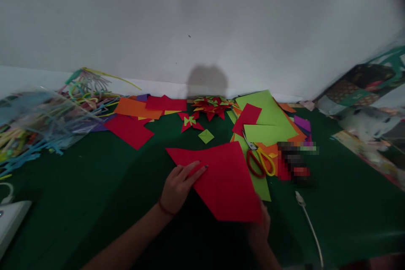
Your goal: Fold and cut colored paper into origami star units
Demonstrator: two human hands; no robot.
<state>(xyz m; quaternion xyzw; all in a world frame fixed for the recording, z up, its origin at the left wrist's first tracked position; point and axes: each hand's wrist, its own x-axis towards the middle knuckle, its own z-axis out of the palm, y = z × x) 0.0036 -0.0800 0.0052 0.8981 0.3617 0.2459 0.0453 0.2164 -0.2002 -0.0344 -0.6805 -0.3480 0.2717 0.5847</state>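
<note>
A large sheet of red paper [226, 177] spreads in front of me, with a faint crease down its lower part. My left hand [179, 185] grips its left edge, two fingers stretched over the top face and the thumb out of sight. At the lower right edge my right hand [261, 225] holds the sheet, slightly blurred and partly behind it. Just beyond the sheet lie a small folded green square [206, 136] and a red and green folded paper piece [190, 121]. Scissors [260, 162] with one red and one yellow handle rest to its right.
Green sheets [268, 112] and red scraps are piled at the back right. Orange paper [137, 108] and red paper lie back left, beside a plastic bag of colored strips [47, 122]. A layered paper ornament [211, 105] sits by the wall. A white cable [310, 223] runs at right.
</note>
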